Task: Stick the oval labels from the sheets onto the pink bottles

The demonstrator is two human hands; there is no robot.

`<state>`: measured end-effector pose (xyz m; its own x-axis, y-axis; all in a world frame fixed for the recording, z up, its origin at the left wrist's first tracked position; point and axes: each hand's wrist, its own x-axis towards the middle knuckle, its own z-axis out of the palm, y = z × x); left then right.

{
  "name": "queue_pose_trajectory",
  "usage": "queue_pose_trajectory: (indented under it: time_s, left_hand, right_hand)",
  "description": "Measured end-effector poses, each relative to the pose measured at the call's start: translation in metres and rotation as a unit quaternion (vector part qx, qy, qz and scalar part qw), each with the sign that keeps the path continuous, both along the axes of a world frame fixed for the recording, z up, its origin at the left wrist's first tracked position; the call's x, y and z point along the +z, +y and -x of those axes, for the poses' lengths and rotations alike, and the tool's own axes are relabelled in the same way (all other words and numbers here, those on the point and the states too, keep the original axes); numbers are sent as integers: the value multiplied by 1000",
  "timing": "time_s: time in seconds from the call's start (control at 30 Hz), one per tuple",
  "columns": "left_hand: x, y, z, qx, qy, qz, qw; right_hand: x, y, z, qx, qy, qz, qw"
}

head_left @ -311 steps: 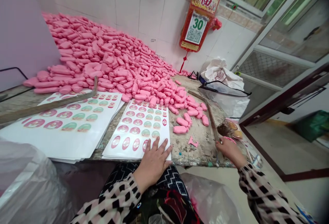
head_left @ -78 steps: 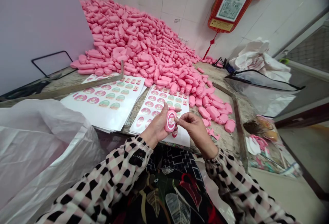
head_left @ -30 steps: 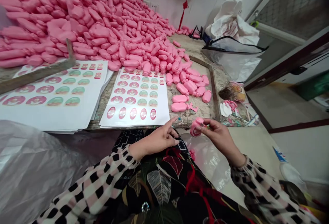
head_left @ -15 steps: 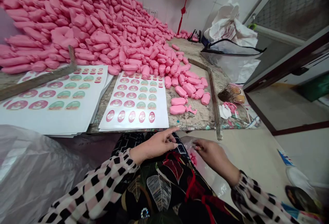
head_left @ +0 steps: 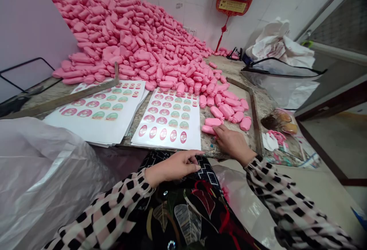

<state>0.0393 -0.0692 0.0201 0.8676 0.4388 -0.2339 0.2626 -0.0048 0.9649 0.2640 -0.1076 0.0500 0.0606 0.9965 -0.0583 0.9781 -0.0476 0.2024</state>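
My right hand (head_left: pixel 233 143) is at the table's front edge, its fingertips closed around the right end of the nearest pink plastic bottle (head_left: pixel 208 129). The fingers cover that end of the bottle. Another pink bottle (head_left: pixel 212 122) lies directly behind it. Over my lap hovers my left hand (head_left: pixel 174 168), holding nothing, with the index finger stretched out and the other fingers loosely bent. Beyond it, on the table, is a stack of label sheets (head_left: pixel 172 143) printed with pink and green labels.
A large heap of pink bottles (head_left: pixel 129 39) covers the table's back. A wooden strip (head_left: pixel 65 99) lies across a second sheet stack (head_left: pixel 114 137). Another strip (head_left: pixel 255 118) bounds the right side. Clear plastic bags hang left (head_left: pixel 48 181) and below right (head_left: pixel 243 200).
My right hand has risen from beside the plastic bag to the nearest bottle on the table. My left hand stays over my lap. The view has shifted left.
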Motion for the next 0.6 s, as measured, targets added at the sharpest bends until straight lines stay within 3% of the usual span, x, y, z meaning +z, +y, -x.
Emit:
queue_pose_trajectory:
  time_s: [0.1,0.2,0.3,0.37,0.47,0.53,0.6]
  left_hand:
    - [5,4,5,76,0,-53,996]
    - [15,6,10,176,-3,-169,970]
    - [27,6,14,131,-4,-229,964]
    - [31,5,16,51,-3,-167,985]
    - [29,2,18,-39,5,28,999]
    - [25,0,20,-39,21,129,991]
    - [20,-1,25,-3,27,179,983]
  right_hand:
    - [6,-7,-2,17,52,-2,999]
    - [19,-19,7,79,165,13,983]
    - [35,-28,27,150,285,58,945]
    - [44,-30,41,180,346,84,917]
    - [45,-25,57,196,435,101,873]
    - [35,-16,63,165,509,80,841]
    - [17,-4,65,94,566,31,819]
